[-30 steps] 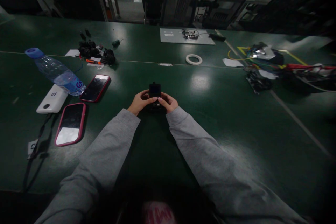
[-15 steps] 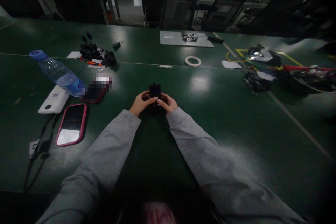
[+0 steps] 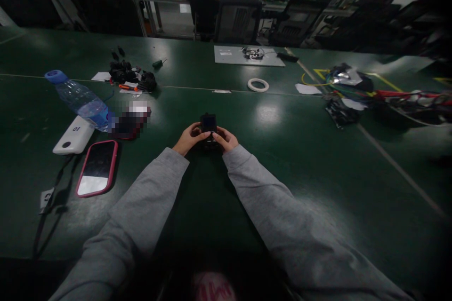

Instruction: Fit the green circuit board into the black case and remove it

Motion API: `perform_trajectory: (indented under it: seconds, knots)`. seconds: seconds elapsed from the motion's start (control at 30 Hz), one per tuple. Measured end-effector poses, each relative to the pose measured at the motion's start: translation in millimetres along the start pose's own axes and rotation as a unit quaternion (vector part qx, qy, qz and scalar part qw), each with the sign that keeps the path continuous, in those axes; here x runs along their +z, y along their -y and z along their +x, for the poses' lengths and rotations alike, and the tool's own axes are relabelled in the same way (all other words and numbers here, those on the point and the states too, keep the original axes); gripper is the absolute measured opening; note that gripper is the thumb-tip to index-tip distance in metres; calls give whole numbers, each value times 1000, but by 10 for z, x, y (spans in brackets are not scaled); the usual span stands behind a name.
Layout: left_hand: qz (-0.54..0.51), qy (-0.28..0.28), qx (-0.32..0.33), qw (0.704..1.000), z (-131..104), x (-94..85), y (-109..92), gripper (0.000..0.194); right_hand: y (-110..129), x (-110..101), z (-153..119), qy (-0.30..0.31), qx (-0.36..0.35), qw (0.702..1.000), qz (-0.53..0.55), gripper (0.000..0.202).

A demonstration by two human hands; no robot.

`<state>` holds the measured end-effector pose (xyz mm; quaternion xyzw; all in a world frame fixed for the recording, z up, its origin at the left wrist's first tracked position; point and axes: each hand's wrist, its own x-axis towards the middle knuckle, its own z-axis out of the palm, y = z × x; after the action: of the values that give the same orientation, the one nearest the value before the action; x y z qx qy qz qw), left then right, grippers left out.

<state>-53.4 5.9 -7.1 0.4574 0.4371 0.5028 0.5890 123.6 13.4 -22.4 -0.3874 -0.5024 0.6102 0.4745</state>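
Both my hands hold a small black device with a dark screen, upright at the middle of the green table. My left hand is closed round its left side, the thumb on the lower front. From the other side my right hand grips it, its thumb also low on the front below the screen. Most of the other fingers are hidden behind the device. What kind of device it is, I cannot make out.
To the left lie a pink-edged phone, a white power bank with a cable, a tilted water bottle and a blurred-out dark red item. Beyond are black parts and a white ring. Wires lie right.
My thumbs have drawn slightly apart on the device, so a bit more of its lower front shows. The view has shifted a little; both hands keep their hold.
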Motion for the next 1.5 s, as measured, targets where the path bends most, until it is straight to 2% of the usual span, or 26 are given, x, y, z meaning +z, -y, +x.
perform_trajectory:
  seconds: [0.37, 0.47, 0.57, 0.67, 0.7, 0.73, 0.83, 0.87, 0.9, 0.97, 1.0, 1.07, 1.13, 1.17, 1.2, 1.27, 1.3, 1.33, 1.4, 1.47, 1.5]
  knots:
    - [38, -26, 6, 999, -10, 45, -17, 67, -43, -11, 35, -15, 3, 1000, 18, 75]
    - [51, -47, 29, 997, -13, 96, -12, 66, -35, -7, 31, -20, 11, 999, 30, 74]
    - [63, -76, 55, 994, -26, 133, -3, 56, -25, 14, 23, -25, 19, 998, 54, 73]
    - [152, -110, 95, 978, -87, 107, -56, 48, -14, 27, 15, -22, 20, 997, 76, 71]
    - [220, -143, 119, 958, -122, 76, -100, 46, -8, 25, 12, -20, 21, 997, 75, 71]
    - [305, -185, 136, 925, -166, 32, -156, 44, -2, 21, 9, -17, 23, 997, 68, 72]
    - [503, -323, 135, 790, -331, -194, -369, 50, 13, -4, 5, -9, 32, 999, 24, 72]
    - [533, -353, 117, 760, -394, -300, -437, 57, 13, -11, 6, -8, 32, 999, 12, 71]
    - [551, -378, 94, 738, -460, -419, -496, 64, 11, -17, 10, -7, 31, 999, 6, 71]
    - [565, -404, 39, 718, -594, -681, -580, 76, 0, -22, 22, -10, 29, 999, 7, 73]
    - [553, -416, 13, 722, -658, -810, -605, 80, -6, -22, 28, -13, 29, 999, 9, 75]
    - [500, -413, -22, 761, -760, -1018, -634, 86, -8, -16, 35, -13, 29, 999, 6, 77]
    - [465, -375, -1, 802, -796, -1100, -651, 95, 5, -7, 31, -11, 25, 1000, -1, 76]
    - [461, -376, 19, 803, -781, -1077, -654, 96, 17, -2, 25, -11, 22, 1000, -4, 75]
    - [473, -396, 45, 786, -744, -1009, -650, 92, 29, 3, 18, -12, 20, 1000, -5, 75]
    - [515, -432, 119, 731, -624, -759, -603, 77, 47, 10, 3, -17, 16, 1000, -4, 74]
    - [515, -418, 164, 730, -552, -595, -554, 69, 48, 12, -1, -18, 14, 1000, -4, 74]
    - [500, -360, 194, 763, -480, -422, -487, 67, 42, 13, 0, -19, 11, 1000, -4, 74]
    - [402, -260, 199, 855, -358, -94, -312, 68, 10, 12, 15, -22, 5, 1000, -2, 76]
    - [251, -169, 138, 943, -275, 148, -126, 70, -39, 11, 46, -31, 4, 999, 7, 82]
    - [179, -134, 102, 969, -249, 226, -47, 70, -63, 12, 63, -39, 5, 999, 12, 85]
